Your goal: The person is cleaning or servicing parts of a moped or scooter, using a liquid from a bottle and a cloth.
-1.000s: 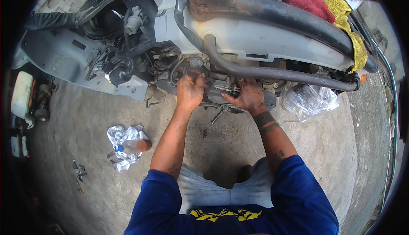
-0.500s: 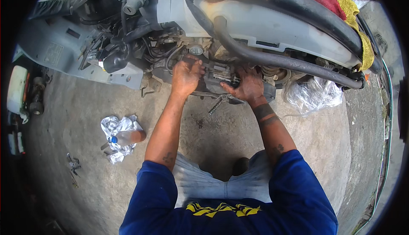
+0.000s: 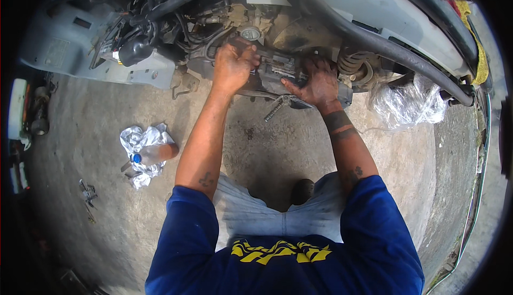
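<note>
Casing (image 3: 275, 84) at twelve o'clock, its three-o'clock end under the right hand (image 3: 319, 83), thumb apart from fingers, seemingly for steadying; the left hand (image 3: 233, 69) curls at nine, its grip, from here, impossible to tell.

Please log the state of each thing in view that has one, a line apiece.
Left hand: curled at the engine; any grip is hidden.
Right hand: spread, resting on the engine cover.
Engine cover: in place, dark with grime.
Bottle: on its side, blue cap on, reddish-brown contents.
Silvery sheet: crumpled, under the bottle.
Clear plastic: crumpled.
Coil spring: exposed.
Yellow cloth: hanging.
</note>
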A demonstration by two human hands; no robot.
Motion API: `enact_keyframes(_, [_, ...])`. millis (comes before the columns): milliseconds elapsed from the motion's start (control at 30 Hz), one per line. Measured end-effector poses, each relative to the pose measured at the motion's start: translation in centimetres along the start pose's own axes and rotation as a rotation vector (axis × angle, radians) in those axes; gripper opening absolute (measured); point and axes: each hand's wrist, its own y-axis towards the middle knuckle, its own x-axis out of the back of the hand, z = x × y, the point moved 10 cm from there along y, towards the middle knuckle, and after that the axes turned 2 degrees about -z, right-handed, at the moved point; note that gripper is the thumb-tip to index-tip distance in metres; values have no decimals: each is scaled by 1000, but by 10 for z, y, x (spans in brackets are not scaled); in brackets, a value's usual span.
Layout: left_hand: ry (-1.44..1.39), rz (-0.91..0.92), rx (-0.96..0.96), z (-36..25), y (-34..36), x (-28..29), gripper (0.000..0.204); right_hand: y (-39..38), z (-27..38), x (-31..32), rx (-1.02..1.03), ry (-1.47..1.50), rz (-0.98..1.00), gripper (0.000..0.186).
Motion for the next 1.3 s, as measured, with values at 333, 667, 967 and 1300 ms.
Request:
enact_keyframes(333, [139,3,-133,-25,-9,-3,10,-2,-6,5,18,69,-124,84])
enact_keyframes(667, [266,-35,-222,-31,-16,5,9,-4,-11,5,80,-16,-231,81])
enact_keyframes(967, [385,-114,-367,-63,-17,17,12,-2,-5,0,124,-9,-256,82])
enact_keyframes(1300, [257,-67,-480,-75,-29,-11,21,-3,-9,-5,126,29,-230,81])
